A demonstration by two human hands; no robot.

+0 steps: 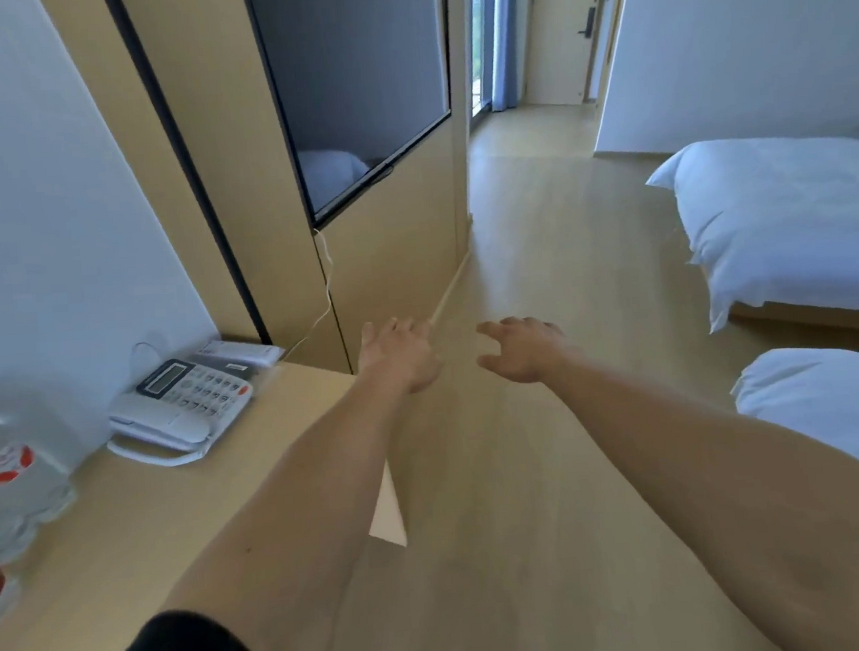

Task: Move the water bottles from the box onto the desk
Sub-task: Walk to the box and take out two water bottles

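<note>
Far left: water bottles point(6, 487), red-labelled, blurred and cut off by frame edge, standing on surface point(141, 523). Telephone point(184, 403) beside them, further along surface. Box not visible. Left hand point(399, 355) open, empty, outstretched past surface corner, well apart from bottles. Right hand point(520, 349) open, fingers curled, empty, over floor point(539, 246). Beds point(786, 219) at right, partly cropped.

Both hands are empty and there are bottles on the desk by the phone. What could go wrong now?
The water bottles stand at the desk's left edge of view, close together, so setting another beside them might knock one over. The telephone takes up desk space nearby, and a bottle could bump it. The left hand and right hand reach out over the floor while the box is out of sight, so the reach may be misjudged.
</note>
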